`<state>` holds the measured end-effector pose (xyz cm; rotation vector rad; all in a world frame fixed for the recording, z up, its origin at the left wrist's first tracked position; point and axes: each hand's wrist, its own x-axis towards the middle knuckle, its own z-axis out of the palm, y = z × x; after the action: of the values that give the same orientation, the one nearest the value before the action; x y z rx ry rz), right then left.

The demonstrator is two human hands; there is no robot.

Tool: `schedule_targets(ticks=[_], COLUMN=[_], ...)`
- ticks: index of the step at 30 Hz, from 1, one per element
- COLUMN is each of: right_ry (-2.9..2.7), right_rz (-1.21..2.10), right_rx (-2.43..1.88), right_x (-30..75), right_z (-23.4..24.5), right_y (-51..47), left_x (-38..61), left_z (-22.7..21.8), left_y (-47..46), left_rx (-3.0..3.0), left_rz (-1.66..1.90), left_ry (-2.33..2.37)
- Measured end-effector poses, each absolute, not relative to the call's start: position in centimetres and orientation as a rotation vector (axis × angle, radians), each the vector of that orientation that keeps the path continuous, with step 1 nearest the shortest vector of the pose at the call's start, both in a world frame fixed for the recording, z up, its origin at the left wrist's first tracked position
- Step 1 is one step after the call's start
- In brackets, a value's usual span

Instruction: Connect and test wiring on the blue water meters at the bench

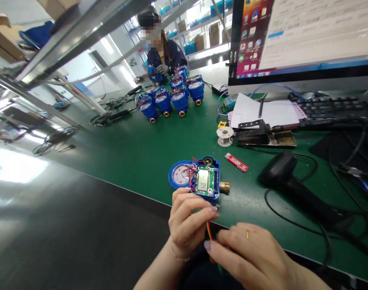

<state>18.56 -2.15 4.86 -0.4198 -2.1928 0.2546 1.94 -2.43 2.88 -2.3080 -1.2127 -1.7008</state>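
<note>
A blue water meter (217,196) lies near the table's front edge. Its housing is uncovered, showing a green circuit board (212,177), a small display (203,180) and thin coloured wires (192,177). A brass fitting (224,187) points right. My left hand (188,219) is at the meter's near side, its fingers closed on red and yellow wires (209,230). Just right of it, my right hand (253,251) pinches the same wires lower down, over the table's edge. The wires' lower ends are mostly hidden behind the right hand.
A barcode scanner (288,181) with its cable lies to the right. Beyond the meter are a red-and-white packet (236,162), a solder spool (225,137), papers (247,112) and a keyboard (338,114). Several blue meters (179,100) stand farther back, before a gloved co-worker (167,54).
</note>
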Motion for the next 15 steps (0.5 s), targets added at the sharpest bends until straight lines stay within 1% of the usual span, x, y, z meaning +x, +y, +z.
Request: schedule_targets(ticks=[3, 5, 10, 15], right_ry=[-2.149, -2.162, -2.177, -2.192], right_rz=[0.206, 0.242, 0.269, 0.246], right_rx=[-0.490, -0.543, -0.637, -0.724], right_x=[19.4, 20.1, 21.5, 22.4], right_z=[4.3, 3.2, -0.4, -2.6], right_y=[-2.3, -2.5, -2.7, -2.6], left_x=[1.0, 0.2, -1.0, -1.3], left_z=[2.9, 2.8, 2.3, 2.5], left_y=[-2.1, -1.9, -1.8, -1.6], left_rx=[-2.258, -2.282, -2.409, -2.431], left_rz=[-1.725, -1.693, -1.534, -1.355], left_ry=[-1.263, -1.294, -1.300, -1.291])
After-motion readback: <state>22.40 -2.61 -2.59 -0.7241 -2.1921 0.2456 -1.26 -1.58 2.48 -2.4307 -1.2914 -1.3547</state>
